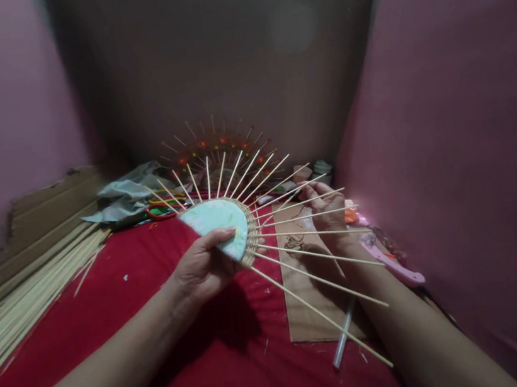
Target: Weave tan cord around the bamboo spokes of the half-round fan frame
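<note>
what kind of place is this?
Likely a small craft corner, perhaps at home: pink walls flank a red surface, loose thin sticks lie at left, and the left hand holds a half-round, spoked woven piece.

Left hand (207,265) clasping, right hand (331,221) pinching

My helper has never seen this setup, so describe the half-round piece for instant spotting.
Find the red surface, then the left hand above it. Under that hand's thumb is the half-round piece, its curved edge woven, with thin sticks fanning outward. Unlike the darker spiked piece behind, dotted with red, its face is pale mint and its sticks bare.
</note>
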A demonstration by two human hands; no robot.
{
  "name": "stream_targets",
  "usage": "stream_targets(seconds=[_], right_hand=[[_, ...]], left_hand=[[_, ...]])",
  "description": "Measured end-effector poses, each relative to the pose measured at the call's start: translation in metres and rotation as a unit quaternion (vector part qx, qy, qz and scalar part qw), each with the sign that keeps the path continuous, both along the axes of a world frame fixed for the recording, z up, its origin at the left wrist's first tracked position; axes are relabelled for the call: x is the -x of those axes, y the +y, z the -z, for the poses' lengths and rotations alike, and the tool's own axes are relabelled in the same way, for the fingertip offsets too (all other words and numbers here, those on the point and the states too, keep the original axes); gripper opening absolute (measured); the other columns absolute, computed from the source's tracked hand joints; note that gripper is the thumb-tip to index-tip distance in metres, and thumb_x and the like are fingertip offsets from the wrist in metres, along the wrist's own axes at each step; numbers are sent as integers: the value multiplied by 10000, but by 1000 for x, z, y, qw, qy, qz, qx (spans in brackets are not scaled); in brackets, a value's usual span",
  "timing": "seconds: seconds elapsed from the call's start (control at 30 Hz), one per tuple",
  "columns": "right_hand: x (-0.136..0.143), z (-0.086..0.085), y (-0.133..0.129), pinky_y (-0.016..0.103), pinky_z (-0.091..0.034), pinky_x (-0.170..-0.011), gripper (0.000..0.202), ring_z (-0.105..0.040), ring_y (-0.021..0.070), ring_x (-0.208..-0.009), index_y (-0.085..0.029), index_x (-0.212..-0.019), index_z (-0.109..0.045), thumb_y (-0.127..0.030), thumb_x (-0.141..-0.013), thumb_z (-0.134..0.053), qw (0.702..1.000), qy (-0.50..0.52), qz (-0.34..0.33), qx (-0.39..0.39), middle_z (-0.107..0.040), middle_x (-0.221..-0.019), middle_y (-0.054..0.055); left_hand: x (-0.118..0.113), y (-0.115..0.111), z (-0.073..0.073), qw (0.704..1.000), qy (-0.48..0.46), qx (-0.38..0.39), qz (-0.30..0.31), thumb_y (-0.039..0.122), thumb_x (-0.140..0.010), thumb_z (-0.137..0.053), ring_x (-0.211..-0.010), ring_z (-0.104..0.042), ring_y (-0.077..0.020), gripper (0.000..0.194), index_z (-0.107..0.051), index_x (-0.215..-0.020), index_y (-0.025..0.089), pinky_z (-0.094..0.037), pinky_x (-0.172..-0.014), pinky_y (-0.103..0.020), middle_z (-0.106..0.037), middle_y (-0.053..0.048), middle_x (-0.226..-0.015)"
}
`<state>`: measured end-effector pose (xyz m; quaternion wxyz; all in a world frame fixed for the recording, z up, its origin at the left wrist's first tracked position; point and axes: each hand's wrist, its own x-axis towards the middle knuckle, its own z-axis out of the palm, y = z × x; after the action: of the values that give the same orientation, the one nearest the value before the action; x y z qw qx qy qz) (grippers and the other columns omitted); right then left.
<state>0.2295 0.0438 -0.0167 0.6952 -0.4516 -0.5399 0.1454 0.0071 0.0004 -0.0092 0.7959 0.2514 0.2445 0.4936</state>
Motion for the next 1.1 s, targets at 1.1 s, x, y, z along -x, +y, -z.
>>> stream_targets(seconds=[1.1], right_hand=[[-38, -4, 6, 211, -315, -403, 34, -287, 66, -384, -182, -637, -521, -181, -662, -543, 887, 305, -294, 182, -321, -452, -83]], left_hand=[[2, 4, -5, 998, 25, 50, -17, -12, -682, -490, -619, -674, -236, 215, -616, -834, 75, -588, -590, -377, -687, -117, -701]])
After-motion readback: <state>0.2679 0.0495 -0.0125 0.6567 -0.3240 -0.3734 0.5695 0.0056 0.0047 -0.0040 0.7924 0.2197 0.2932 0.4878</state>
